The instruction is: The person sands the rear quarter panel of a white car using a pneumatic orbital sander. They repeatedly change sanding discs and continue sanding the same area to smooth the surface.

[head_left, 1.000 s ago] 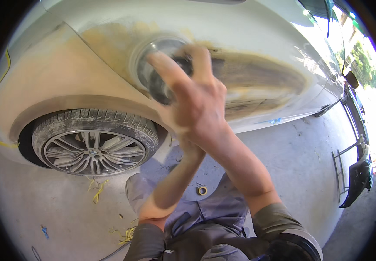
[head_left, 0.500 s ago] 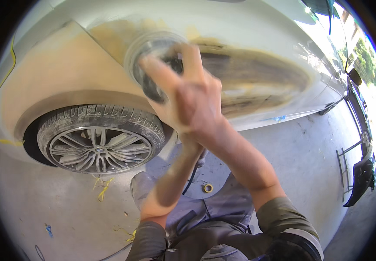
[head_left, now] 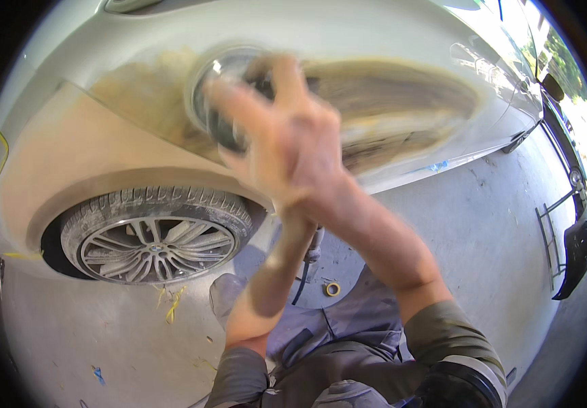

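A round power sander (head_left: 224, 129), blurred by motion, is pressed against the car's side panel (head_left: 402, 102), just above and behind the front wheel arch. My right hand (head_left: 300, 132) lies over the tool, thumb and fingers spread around its head and gripping it. Underneath, my left hand (head_left: 259, 178) holds the tool's body; most of its fingers are hidden by the right hand. A hose fitting (head_left: 314, 248) and dark hose come out below my wrists. Around the sander the panel is sanded into a yellowish and dark patch, while the fender (head_left: 79, 146) has a beige coat.
The dusty wheel (head_left: 157, 248) is beneath the fender. A roll of tape (head_left: 333, 289) lies on the concrete floor between my legs. Yellow tape scraps (head_left: 173, 306) and a blue scrap (head_left: 97, 375) lie at left. A dark car part (head_left: 575, 258) rests on a metal stand at right.
The sander and both hands have shifted slightly left along the panel. The view has also moved a little, so the wheel and floor appear lower.
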Demonstrator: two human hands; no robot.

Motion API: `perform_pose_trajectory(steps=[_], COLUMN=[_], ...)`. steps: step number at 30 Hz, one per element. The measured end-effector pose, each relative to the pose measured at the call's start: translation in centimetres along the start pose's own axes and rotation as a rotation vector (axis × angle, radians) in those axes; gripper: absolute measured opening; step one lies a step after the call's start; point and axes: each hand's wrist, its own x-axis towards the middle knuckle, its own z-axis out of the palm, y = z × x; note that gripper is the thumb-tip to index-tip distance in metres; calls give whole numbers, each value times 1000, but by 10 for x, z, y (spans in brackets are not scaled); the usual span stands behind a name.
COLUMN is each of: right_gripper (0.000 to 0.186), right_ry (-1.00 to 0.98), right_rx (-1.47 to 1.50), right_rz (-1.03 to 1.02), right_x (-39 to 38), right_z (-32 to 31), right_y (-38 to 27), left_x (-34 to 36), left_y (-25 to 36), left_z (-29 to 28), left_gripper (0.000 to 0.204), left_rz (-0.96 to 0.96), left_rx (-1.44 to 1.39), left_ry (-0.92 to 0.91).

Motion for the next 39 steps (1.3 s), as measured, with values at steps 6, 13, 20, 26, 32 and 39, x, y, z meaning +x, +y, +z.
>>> perform_pose_trajectory(steps=[6, 13, 20, 26, 32, 39], right_gripper=[52, 46, 47, 53, 51, 50], right_ry=[-87, 431, 100, 386, 691, 528], right_rx=[-89, -104, 153, -165, -25, -223], right_rz=[-148, 328, 4, 267, 853, 322], right_x=[-53, -11, -33, -66, -101, -91], right_z=[-22, -64, -4, -78, -162, -56], right_y=[45, 114, 28, 199, 332, 202], left_x=[-28, 5, 138, 239, 252, 244], left_y=[49, 68, 92, 105, 87, 102], left_z=[19, -138, -297, -353, -351, -342], left_gripper=[48, 16, 38, 43, 47, 52], left_rz=[2, 546, 834, 832, 811, 707], left_rx=[-1577, -571, 180, 832, 771, 707], left_ry=[-162, 330, 837, 608, 721, 710])
